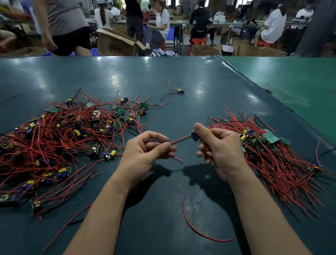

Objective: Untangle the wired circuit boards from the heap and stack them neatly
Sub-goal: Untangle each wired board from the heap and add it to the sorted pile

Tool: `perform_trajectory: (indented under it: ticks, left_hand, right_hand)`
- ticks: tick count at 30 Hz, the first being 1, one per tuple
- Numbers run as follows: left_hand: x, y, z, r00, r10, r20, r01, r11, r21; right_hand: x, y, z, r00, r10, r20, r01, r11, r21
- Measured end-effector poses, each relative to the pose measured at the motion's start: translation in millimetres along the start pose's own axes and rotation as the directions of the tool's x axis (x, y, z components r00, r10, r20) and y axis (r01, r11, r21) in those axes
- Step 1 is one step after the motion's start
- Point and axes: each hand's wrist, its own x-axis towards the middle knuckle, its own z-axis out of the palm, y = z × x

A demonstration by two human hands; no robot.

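Note:
A tangled heap [50,139] of small green circuit boards with red and black wires covers the left of the dark green table [200,89]. On the right lies a sorted stack [272,152] of boards with their wires fanned out. My right hand [218,149] pinches one small board [195,135] between thumb and fingers, just above the table. Its red wire [181,140] runs left to my left hand [147,150], which pinches the wire between thumb and forefinger.
One loose board [179,91] with wires lies apart at the back centre. A single loose red wire [198,226] curves on the table near me. Beyond the far table edge are cardboard boxes [115,43] and several seated and standing people.

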Motion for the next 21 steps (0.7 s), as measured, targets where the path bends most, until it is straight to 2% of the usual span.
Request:
perform_trajectory:
  ticks: [4,8,12,14,16,18,21]
  left_hand:
    - [4.7,-1.6,-6.6,0.95,0.212,-0.23,-0.172,0.968,0.181]
    - [4.4,-7.3,-6.3,0.886,0.334,-0.321,-0.231,0.919,0.319]
    - [4.4,-11.0,-15.9,0.763,0.441,-0.473,-0.241,0.873,0.424]
    - [2.8,-13.9,-17.0,0.749,0.468,-0.469,-0.225,0.845,0.484]
    - [0.2,-17.2,-13.9,0.774,0.498,-0.392,-0.237,0.801,0.549]
    - [-0.4,-18.2,-12.2,0.778,0.518,-0.355,-0.253,0.776,0.578]
    - [0.7,-16.8,-13.7,0.766,0.499,-0.406,-0.242,0.808,0.537]
  right_hand:
    - [-0.9,-6.3,-2.7,0.982,-0.068,-0.177,0.085,0.992,0.093]
    - [-4.7,-9.5,3.4,0.958,-0.138,-0.25,0.178,0.973,0.145]
    - [-4.9,-19.4,-0.8,0.921,-0.108,-0.373,0.232,0.923,0.306]
    - [-3.5,-23.7,-4.2,0.914,-0.034,-0.405,0.231,0.864,0.447]
    - [-3.8,-24.1,-5.9,0.894,0.04,-0.445,0.224,0.821,0.525]
    - [-3.1,-21.8,-6.6,0.851,0.101,-0.515,0.24,0.797,0.554]
    - [-0.6,-15.8,-6.2,0.792,0.124,-0.599,0.272,0.805,0.526]
